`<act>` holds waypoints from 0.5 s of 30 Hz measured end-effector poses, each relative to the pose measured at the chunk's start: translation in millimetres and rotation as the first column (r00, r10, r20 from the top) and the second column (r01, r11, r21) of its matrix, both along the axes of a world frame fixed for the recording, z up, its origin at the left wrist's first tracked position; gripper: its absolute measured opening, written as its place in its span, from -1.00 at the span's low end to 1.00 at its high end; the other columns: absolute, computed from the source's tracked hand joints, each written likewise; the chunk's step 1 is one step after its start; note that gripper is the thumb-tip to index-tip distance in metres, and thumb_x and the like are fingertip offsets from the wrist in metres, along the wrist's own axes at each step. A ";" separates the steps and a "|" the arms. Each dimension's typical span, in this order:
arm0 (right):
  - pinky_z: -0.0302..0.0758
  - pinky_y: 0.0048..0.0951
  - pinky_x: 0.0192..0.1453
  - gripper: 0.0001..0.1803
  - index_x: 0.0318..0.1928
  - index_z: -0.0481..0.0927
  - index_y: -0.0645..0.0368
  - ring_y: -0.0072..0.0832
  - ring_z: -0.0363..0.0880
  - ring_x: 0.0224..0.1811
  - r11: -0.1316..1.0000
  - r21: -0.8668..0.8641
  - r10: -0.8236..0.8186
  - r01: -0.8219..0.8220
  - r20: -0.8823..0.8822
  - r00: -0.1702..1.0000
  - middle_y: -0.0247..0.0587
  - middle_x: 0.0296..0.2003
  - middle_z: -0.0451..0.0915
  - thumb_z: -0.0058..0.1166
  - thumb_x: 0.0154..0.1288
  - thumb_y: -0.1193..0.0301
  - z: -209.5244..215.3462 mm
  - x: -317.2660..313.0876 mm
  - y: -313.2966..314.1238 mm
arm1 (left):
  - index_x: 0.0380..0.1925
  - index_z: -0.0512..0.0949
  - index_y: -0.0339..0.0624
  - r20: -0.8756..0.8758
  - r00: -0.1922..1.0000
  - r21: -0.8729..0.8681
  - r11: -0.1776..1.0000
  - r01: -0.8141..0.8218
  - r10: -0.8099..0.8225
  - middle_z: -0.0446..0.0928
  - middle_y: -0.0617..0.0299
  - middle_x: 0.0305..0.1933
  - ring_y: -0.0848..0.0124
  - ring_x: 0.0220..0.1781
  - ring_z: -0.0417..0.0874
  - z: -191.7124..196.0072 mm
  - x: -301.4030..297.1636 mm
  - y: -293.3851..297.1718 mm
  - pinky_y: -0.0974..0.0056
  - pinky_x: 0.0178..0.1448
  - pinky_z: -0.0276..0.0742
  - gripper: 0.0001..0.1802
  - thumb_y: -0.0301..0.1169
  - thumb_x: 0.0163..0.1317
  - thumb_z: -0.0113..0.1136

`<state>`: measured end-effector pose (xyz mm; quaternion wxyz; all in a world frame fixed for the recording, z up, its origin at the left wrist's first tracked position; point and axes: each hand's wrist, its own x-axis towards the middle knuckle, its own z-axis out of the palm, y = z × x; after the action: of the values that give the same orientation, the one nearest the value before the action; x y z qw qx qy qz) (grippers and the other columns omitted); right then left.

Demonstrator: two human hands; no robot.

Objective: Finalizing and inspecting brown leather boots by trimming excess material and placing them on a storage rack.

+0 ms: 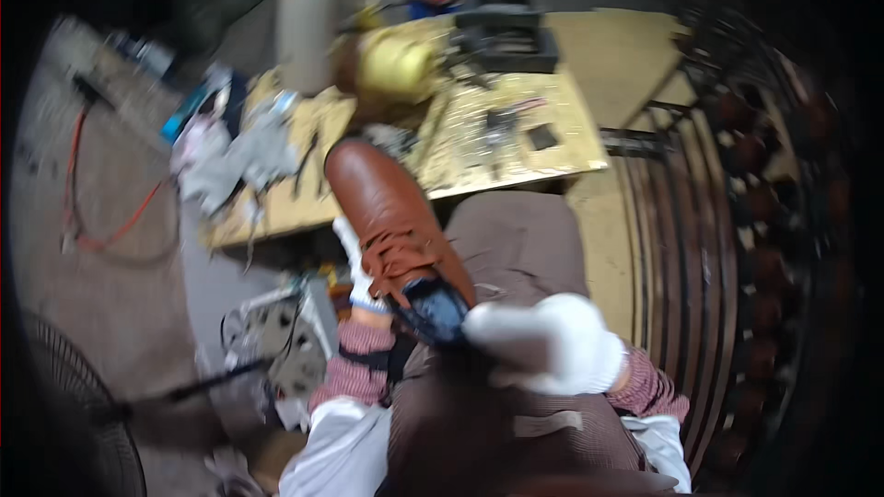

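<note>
A brown leather lace-up shoe (387, 207) is held above my lap, toe pointing away and to the left. Its laces are tied and the dark opening faces me. My left hand (355, 262), in a white glove, grips the shoe from its left side; most of the fingers are hidden behind it. Also white-gloved, my right hand (562, 345) is at the heel, its front edge meeting the collar. Motion smears those fingers, so whether they grip the heel is unclear.
Ahead stands a low yellowish worktable (589, 83) with a yellow spool (396, 64), a black tray (506, 37), grey rags (262, 147) and small tools. A dark metal rack (681, 221) holding several shoes is at the right. A fan (74, 405) stands lower left, near an orange cable (74, 166).
</note>
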<state>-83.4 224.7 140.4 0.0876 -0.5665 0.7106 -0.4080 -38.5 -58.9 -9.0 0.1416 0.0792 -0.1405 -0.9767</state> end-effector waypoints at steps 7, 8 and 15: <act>0.63 -0.26 -0.02 -0.57 -0.06 0.69 0.27 -0.07 0.74 -0.07 0.921 0.017 -0.389 0.389 -0.004 0.921 0.02 0.00 0.72 0.38 0.19 0.20 -32.8 -19.4 4.4 | 0.44 0.30 -0.06 -0.155 0.974 -0.057 0.982 -0.177 0.167 0.45 0.08 0.37 0.06 0.37 0.47 40.0 -67.0 -77.2 -0.02 0.48 0.39 -0.23 0.26 0.50 -0.19; 0.64 -0.26 -0.01 -0.58 -0.08 0.69 0.26 -0.08 0.74 -0.07 0.912 0.041 -0.407 0.407 -0.005 0.913 0.01 -0.01 0.73 0.38 0.19 0.20 -38.2 -17.7 6.4 | 0.44 0.30 -0.06 -0.190 0.969 -0.058 0.984 -0.171 0.157 0.44 0.08 0.38 0.06 0.38 0.47 45.2 -82.3 -90.0 -0.02 0.48 0.38 -0.23 0.26 0.50 -0.19; 0.64 -0.25 0.01 -0.59 -0.07 0.70 0.21 -0.12 0.74 -0.06 0.857 0.187 -0.493 0.480 0.028 0.870 -0.03 -0.03 0.73 0.42 0.13 0.24 -63.7 -9.6 18.5 | 0.47 0.26 -0.07 -0.410 0.909 -0.043 0.994 -0.102 0.076 0.36 0.06 0.44 0.07 0.43 0.42 63.0 -108.8 -105.8 -0.03 0.52 0.34 -0.23 0.24 0.51 -0.19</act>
<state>-93.0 243.2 76.7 0.0575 -0.3431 0.8596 -0.3743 -147.3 -164.7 54.0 0.2145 -0.1244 -0.1353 -0.9593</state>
